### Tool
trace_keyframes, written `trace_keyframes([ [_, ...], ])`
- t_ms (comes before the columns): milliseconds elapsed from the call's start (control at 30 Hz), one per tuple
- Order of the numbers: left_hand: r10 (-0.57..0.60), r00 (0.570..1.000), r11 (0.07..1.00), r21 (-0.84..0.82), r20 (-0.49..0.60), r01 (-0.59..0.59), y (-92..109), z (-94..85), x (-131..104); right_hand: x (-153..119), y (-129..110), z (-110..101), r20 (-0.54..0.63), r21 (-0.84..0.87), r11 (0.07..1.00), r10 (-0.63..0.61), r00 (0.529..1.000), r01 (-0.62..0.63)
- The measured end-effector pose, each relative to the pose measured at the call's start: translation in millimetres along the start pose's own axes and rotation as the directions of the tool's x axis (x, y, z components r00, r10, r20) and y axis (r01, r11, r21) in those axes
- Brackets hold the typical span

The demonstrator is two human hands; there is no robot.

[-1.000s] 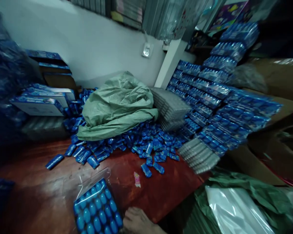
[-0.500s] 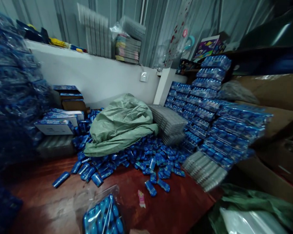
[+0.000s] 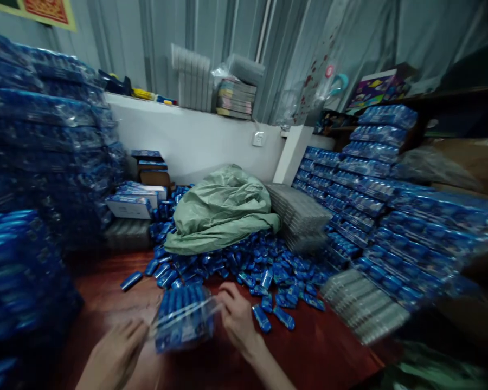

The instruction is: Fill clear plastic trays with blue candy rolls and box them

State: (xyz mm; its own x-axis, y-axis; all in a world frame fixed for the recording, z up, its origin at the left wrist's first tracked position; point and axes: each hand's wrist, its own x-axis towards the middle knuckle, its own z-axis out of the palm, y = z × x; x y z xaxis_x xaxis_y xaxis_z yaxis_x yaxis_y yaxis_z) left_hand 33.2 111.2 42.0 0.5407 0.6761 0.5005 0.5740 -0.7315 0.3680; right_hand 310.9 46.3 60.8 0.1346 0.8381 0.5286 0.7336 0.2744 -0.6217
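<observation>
A clear-wrapped pack of blue cylindrical items [image 3: 184, 319] is at the front centre, tilted over the red-brown table [image 3: 305, 357]. On its left side, my left hand [image 3: 120, 346] has its fingers bent together at the edge of the clear film; the fingertips are blurred. My right hand [image 3: 236, 314] is closed at the pack's upper right, pinching the clear film. Just behind them lies a heap of loose blue packets [image 3: 248, 254], partly under a green cloth sack [image 3: 228, 208].
Tall stacks of wrapped blue packs [image 3: 44, 135] rise at the left, with more packs [image 3: 415, 233] at the right. Clear plastic trays [image 3: 366, 303] lie at the right edge. White-and-blue boxes [image 3: 130, 206] sit back left, before the white wall [image 3: 179, 135].
Both my hands have come into view at the pack, which has moved up and now shows its printed side. The view has swung left, and the pink scrap on the table no longer shows.
</observation>
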Motion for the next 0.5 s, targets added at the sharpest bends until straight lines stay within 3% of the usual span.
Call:
trace_keyframes([
  [67,-0.042,0.991,0.995,0.085,-0.126,0.053,3.7,-17.6,28.3,23.8,-2.3,-3.5,-0.066,0.062,0.998,-0.029,0.997,0.033],
  [133,-0.123,0.976,0.988,0.076,-0.178,0.138,10.3,-31.1,53.5,44.9,-2.6,-0.2,-0.112,0.163,0.987,0.02,0.994,-0.001],
  [233,-0.295,0.937,0.946,-0.197,-0.188,0.259,13.7,-34.3,81.8,69.0,-1.0,13.5,-0.088,0.398,0.911,0.156,0.984,-0.109],
  [300,-0.439,0.874,0.832,-0.46,-0.206,0.31,9.2,-26.3,94.0,79.9,0.6,24.1,-0.039,0.565,0.805,0.245,0.969,-0.181],
  [400,-0.592,0.783,0.6,-0.753,-0.192,0.269,-0.9,-8.8,103.9,90.9,0.7,35.8,-0.021,0.693,0.684,0.336,0.942,-0.229],
  [500,-0.636,0.767,0.409,-0.881,-0.089,0.237,-4.9,5.4,105.4,98.2,-3.4,39.7,-0.059,0.716,0.665,0.363,0.93,-0.214],
])
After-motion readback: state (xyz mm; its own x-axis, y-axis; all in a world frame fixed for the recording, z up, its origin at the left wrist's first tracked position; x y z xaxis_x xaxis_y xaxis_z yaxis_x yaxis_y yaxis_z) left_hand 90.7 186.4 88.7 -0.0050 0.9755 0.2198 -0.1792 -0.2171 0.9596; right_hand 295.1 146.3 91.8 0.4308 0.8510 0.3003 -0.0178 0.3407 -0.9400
